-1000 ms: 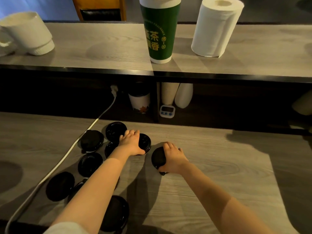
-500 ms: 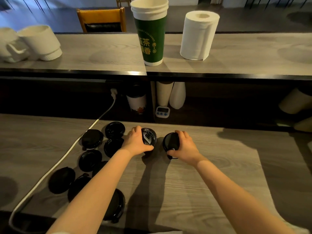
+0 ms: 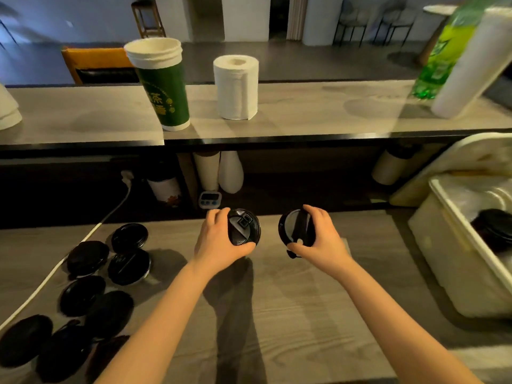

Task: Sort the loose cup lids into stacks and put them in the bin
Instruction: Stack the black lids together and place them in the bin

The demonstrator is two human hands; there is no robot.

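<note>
My left hand (image 3: 217, 245) grips a black cup lid (image 3: 245, 227), lifted off the wooden counter with its top facing me. My right hand (image 3: 321, 239) holds a second black lid (image 3: 293, 227), tilted on edge, a short gap from the first. Several loose black lids (image 3: 128, 266) lie scattered on the counter at the left. A white bin (image 3: 454, 261) stands at the right edge, and black lids (image 3: 496, 228) lie inside it.
A white power cable (image 3: 55, 268) runs along the left past the loose lids. On the raised shelf stand a green paper cup stack (image 3: 163, 87), a paper towel roll (image 3: 237, 87) and a green bottle (image 3: 443, 51). A small timer (image 3: 210, 199) sits under the shelf.
Both hands have lifted their lids off the counter and raised them. The view has tilted up and swung right, bringing the white bin into sight.
</note>
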